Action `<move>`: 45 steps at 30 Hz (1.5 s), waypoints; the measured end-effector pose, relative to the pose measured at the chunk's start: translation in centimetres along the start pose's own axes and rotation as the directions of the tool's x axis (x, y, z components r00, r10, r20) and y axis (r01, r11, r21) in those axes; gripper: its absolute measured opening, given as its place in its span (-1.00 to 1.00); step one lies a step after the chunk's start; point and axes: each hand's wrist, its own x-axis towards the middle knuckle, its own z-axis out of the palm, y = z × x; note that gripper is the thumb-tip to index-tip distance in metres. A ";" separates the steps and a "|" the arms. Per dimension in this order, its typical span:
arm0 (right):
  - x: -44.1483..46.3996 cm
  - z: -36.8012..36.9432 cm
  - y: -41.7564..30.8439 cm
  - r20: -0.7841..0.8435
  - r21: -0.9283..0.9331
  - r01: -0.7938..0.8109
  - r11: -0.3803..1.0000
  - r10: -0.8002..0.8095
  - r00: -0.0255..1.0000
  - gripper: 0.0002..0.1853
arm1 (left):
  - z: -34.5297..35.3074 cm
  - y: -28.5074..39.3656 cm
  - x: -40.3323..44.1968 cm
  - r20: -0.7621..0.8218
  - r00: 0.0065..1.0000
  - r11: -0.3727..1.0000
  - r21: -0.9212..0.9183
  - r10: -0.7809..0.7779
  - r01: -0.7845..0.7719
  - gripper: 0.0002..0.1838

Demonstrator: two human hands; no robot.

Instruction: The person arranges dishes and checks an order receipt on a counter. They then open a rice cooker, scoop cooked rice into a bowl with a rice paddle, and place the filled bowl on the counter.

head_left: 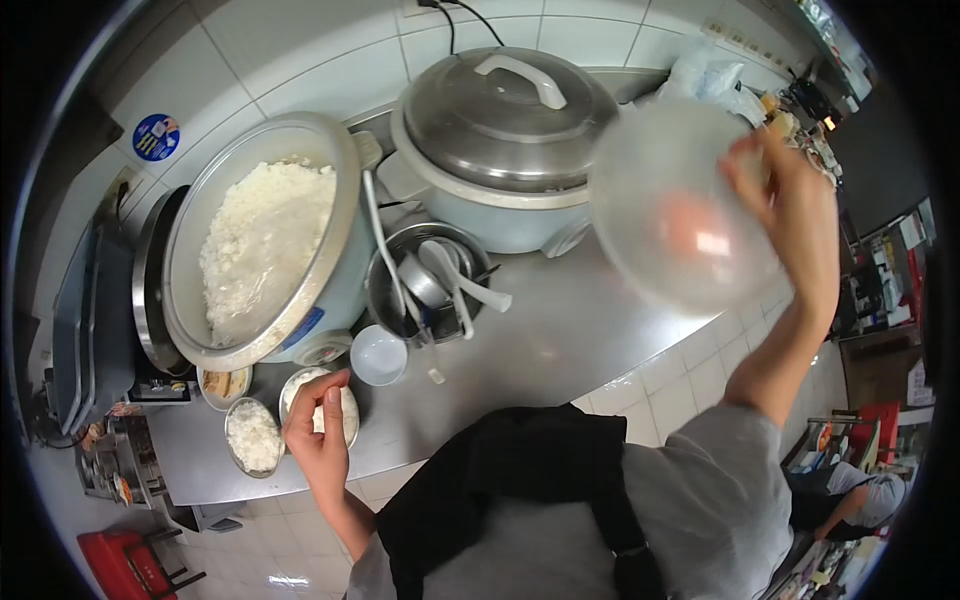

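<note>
My right hand [795, 205], raised at the right, grips a large translucent round plastic piece [650, 170], a lid or bowl; motion blurs it, and a reddish patch shows through. My left hand [320, 430] is held loosely curled, thumb and fingers apart, with nothing visible in it. It partly covers a bowl of rice [349, 412]; whether it touches the bowl I cannot tell. Left of that hand sits another rice-filled bowl [254, 437]. A small white bowl [379, 356] is just beyond. Behind them, an uncovered cooker [345, 255] tilts toward me, full of white rice [265, 250].
A second cooker [500, 205] stands covered by a metal lid [470, 110]. Between the cookers, a metal pot [380, 300] holds ladles and a white scoop [465, 275]. A small dish of food [225, 383] is on the steel counter [530, 350]. Another person [860, 500] is at lower right.
</note>
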 end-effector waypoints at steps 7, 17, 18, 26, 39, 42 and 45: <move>-11.2 13.2 4.7 0.440 0.175 -0.041 0.984 -0.041 0.897 -0.71 | 4.5 1.6 1.6 -0.071 0.997 0.971 0.240 0.018 -0.001 -0.84; -10.2 21.9 5.8 0.667 0.280 0.105 0.954 -0.273 0.693 -0.62 | 6.3 -3.2 -1.6 -0.307 0.942 0.873 0.413 -0.137 0.261 -0.84; -9.3 21.3 5.7 0.671 0.300 0.137 0.944 -0.311 0.674 -0.61 | 6.2 -4.1 -2.2 -0.315 0.935 0.865 0.411 -0.164 0.290 -0.84; 4.0 14.4 -1.4 0.154 0.616 0.183 0.766 -0.345 0.926 -0.74 | 10.2 -14.7 -3.7 0.179 0.632 0.604 -0.192 -0.754 0.774 -0.31; 17.6 26.1 -1.9 0.126 0.138 0.293 0.946 -0.310 0.942 -0.60 | 13.6 -17.4 -4.6 0.000 0.649 0.461 -0.703 -0.761 0.541 -0.49; 18.3 23.1 -3.6 0.024 0.146 0.283 0.948 -0.290 0.957 -0.59 | 12.5 -15.9 -6.5 0.066 0.649 0.367 -0.780 -0.758 0.507 -0.42; 19.8 19.5 -7.4 0.035 0.270 0.320 0.908 -0.341 0.939 -0.56 | 10.7 -14.8 -8.0 0.153 0.644 0.300 -0.789 -0.749 0.536 -0.41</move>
